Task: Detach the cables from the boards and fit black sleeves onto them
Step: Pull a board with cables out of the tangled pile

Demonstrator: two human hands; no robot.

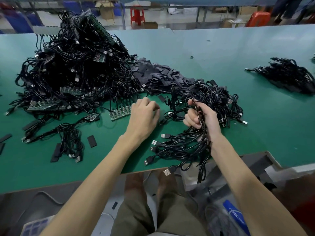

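Khaki-clad knees sit at 6 o'clock under the green matte table. At 3 o'clock of centre the right hand is clenched around a narrow board strip. Its glossy black cables with metal USB plugs trail over the table edge. The left hand curls downward beside a small green board; whether it grasps anything cannot be told. A tangled cable-and-board pile rises at 10 o'clock, and flat rectangular black sleeves are heaped at 12. A cardboard box stands far behind, its contents unseen.
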